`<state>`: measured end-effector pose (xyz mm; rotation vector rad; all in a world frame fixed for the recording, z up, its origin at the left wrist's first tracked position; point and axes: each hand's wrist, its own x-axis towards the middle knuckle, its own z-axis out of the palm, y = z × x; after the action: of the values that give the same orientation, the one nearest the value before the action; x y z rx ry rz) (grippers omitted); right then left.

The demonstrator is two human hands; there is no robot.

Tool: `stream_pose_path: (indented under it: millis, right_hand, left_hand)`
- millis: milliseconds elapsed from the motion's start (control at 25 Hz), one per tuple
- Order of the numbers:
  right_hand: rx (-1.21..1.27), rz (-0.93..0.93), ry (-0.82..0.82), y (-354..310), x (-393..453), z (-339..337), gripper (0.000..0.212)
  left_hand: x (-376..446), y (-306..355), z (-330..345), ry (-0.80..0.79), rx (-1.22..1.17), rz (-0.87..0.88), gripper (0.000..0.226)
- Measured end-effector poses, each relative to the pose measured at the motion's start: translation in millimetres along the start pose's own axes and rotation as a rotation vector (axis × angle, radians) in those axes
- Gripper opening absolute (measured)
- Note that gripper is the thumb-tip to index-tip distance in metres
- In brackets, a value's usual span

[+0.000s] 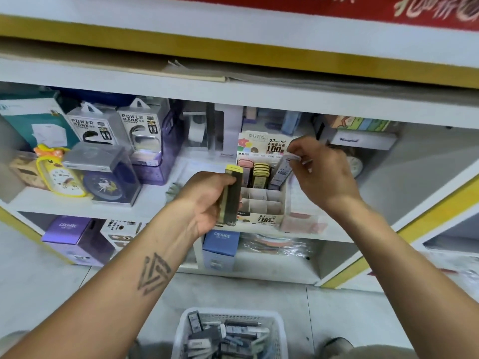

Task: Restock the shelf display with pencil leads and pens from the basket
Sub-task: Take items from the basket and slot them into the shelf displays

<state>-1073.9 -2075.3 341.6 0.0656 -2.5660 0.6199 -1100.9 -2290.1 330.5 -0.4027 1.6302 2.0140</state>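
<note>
My left hand point(207, 200) grips a stack of yellow-capped pencil lead cases point(231, 195), held upright just left of the cardboard display box point(261, 207) on the middle shelf. My right hand point(320, 172) pinches the top of a grey-purple lead case point(281, 173) standing tilted in the box's back right slot. Pink point(245, 165) and yellow cases point(260, 174) fill the back row; the front compartments show bare cardboard. On the floor below stands the white basket point(281, 332) with several dark lead cases and pens.
Power bank boxes point(116, 128), a yellow duck clock point(61, 174) and a blue clock point(108, 186) stand to the left on the same shelf. A transparent pink-printed package point(303, 221) sits right of the display. Purple and blue boxes point(220, 250) fill the shelf beneath.
</note>
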Motion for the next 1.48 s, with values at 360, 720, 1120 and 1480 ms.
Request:
stream_pose_path:
  millis: [360,720,1120,1480]
  right_hand:
    - [-0.038,-0.13,-0.048,12,-5,22,0.011]
    - [-0.222,-0.093,-0.108,-2,-1,28,0.032]
    - [0.922,0.293,-0.335,-15,0,13,0.016]
    - [0.445,0.193,-0.137,-1,7,4,0.006]
  left_hand:
    - [8,-9,22,-0.06,-0.005,-0.021,0.021]
    - [6,-11,22,-0.08,-0.016,0.076,0.022]
    - [-4,-8,20,-0.335,-0.036,0.068,0.024]
    - [14,-22,11,0.129,1.054,0.576,0.02]
